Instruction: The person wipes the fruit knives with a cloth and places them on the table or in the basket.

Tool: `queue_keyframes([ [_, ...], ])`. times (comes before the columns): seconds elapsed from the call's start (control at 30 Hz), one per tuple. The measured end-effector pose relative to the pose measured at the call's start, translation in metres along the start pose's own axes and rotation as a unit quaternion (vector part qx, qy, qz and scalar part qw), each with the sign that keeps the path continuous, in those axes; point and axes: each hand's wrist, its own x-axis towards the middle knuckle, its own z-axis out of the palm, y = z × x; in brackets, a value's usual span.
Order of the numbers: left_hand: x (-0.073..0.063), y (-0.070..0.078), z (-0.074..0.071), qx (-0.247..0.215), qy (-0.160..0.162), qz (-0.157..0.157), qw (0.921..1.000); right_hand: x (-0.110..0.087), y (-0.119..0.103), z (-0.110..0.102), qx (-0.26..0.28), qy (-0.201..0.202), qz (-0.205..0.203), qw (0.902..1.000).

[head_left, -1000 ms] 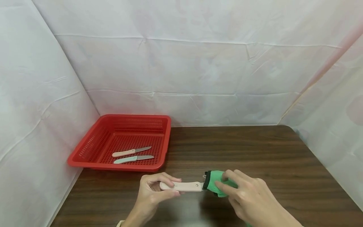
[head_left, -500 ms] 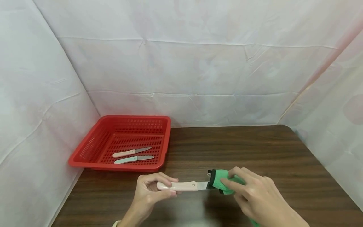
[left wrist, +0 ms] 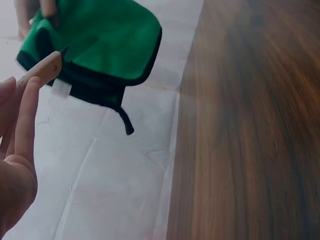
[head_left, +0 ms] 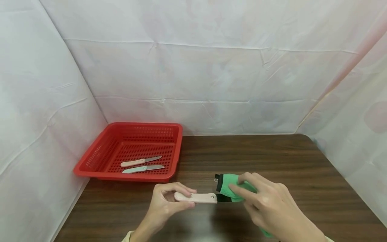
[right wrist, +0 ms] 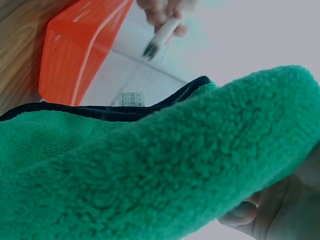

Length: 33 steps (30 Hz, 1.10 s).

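Observation:
Low over the table, my left hand [head_left: 163,206] pinches the pale pink handle of a knife [head_left: 202,198] between thumb and fingers. The knife lies level, its blade pointing right; a short dark stretch of blade shows beside the handle. Green cloth [head_left: 228,184] with black edging covers the rest of the blade, folded in the curled fingers of my right hand [head_left: 267,201]. In the left wrist view the cloth [left wrist: 112,40] spreads wide beyond the handle, a black loop hanging from its edge. Fluffy green pile fills much of the right wrist view, with the handle behind it.
A red plastic basket [head_left: 178,151] stands at the back left of the dark wooden table [head_left: 242,151]. Inside it lie a pink-handled knife [head_left: 133,163] and a pale blue-handled knife [head_left: 134,169]. White sheeting [head_left: 208,74] hangs behind and at both sides.
The cloth first slid right along the blade, baring more of it, and has since come back left towards the handle. The knife has shifted slightly right. The basket's knives stay put.

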Motion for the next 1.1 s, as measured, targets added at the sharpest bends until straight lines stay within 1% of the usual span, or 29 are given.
queue_keyframes([
  [0.1, 0.002, -0.003, 0.004, 0.000, -0.009, 0.002, 1.0000, 0.002, -0.003, 0.005, 0.008, -0.001, -0.009, 0.9999],
  [0.2, 0.004, -0.006, 0.008, -0.010, -0.014, 0.005, 0.9998, 0.002, -0.006, 0.011, 0.011, -0.026, -0.011, 0.9995],
  [0.37, 0.002, -0.006, 0.009, -0.027, -0.006, -0.001, 0.9996, -0.004, -0.009, 0.017, 0.006, -0.068, -0.010, 0.9976],
  [0.53, -0.001, -0.003, 0.003, -0.042, 0.005, -0.001, 0.9991, -0.014, -0.003, 0.016, 0.006, -0.080, -0.004, 0.9968],
  [0.63, -0.003, 0.000, -0.002, -0.042, 0.014, -0.004, 0.9990, -0.020, 0.002, 0.014, 0.009, -0.078, -0.004, 0.9969],
  [0.87, -0.004, 0.004, -0.017, -0.039, 0.013, -0.013, 0.9991, -0.030, 0.016, 0.007, 0.006, -0.084, 0.020, 0.9962],
  [1.0, -0.001, 0.008, -0.036, -0.040, 0.024, -0.028, 0.9985, -0.035, 0.028, 0.004, -0.007, -0.084, 0.034, 0.9959],
  [1.03, 0.000, 0.010, -0.042, -0.037, 0.029, -0.034, 0.9983, -0.036, 0.031, 0.003, -0.010, -0.086, 0.037, 0.9956],
  [1.1, 0.004, 0.013, -0.055, -0.025, 0.051, -0.054, 0.9970, -0.039, 0.040, 0.002, -0.019, -0.092, 0.043, 0.9946],
])
